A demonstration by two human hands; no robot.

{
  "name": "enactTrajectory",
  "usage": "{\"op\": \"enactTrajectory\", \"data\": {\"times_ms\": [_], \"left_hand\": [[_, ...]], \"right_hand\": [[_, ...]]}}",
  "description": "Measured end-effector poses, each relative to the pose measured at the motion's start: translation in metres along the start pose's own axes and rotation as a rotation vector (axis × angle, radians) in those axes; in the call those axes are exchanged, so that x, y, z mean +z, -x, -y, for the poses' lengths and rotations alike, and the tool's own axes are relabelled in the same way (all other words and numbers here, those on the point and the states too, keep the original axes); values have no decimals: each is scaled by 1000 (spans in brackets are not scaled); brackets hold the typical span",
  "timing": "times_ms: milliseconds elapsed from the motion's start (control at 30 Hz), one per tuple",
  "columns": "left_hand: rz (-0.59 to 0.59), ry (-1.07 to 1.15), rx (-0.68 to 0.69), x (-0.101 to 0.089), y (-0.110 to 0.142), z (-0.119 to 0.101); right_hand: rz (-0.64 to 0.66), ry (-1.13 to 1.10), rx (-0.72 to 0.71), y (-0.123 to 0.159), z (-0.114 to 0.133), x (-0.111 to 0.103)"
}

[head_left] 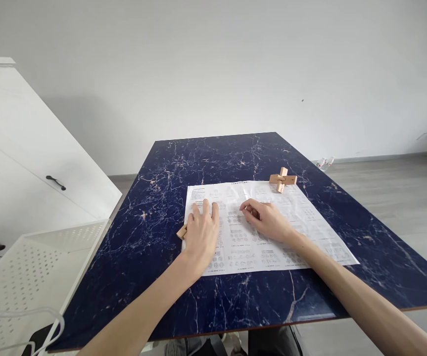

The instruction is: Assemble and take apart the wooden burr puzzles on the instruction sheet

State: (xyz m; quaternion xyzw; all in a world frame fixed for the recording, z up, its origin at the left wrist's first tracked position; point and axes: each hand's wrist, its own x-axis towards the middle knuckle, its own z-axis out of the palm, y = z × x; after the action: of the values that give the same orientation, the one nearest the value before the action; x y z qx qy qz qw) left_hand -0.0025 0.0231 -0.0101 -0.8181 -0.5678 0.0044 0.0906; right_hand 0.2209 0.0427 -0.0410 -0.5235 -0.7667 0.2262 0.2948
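Note:
A white printed sheet (302,217) with rows of small diagrams lies on the dark blue marbled table (161,188). My left hand (203,231) rests flat on the sheet's left part, fingers stretched out; a small wooden piece (181,232) pokes out from under its left side. My right hand (267,218) lies on the middle of the sheet with its fingers curled in a pinch; a sliver of wood shows just behind them, and I cannot tell what they hold. An assembled wooden cross puzzle (283,179) sits on the sheet's far right corner.
A white perforated basket (31,267) stands off the table's left edge, in front of a white cabinet (23,163) with a black handle. Grey floor and a white wall lie beyond the table.

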Motion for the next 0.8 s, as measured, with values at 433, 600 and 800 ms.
{"op": "enactTrajectory", "data": {"times_ms": [433, 600, 800], "left_hand": [[-133, 62, 144, 12, -5, 1], [-161, 20, -20, 7, -2, 1], [-107, 17, -70, 1, 0, 2]], "right_hand": [[-4, 7, -1, 1, -1, 1], [12, 3, 0, 0, -2, 1], [13, 16, -3, 1, -3, 1]]}}
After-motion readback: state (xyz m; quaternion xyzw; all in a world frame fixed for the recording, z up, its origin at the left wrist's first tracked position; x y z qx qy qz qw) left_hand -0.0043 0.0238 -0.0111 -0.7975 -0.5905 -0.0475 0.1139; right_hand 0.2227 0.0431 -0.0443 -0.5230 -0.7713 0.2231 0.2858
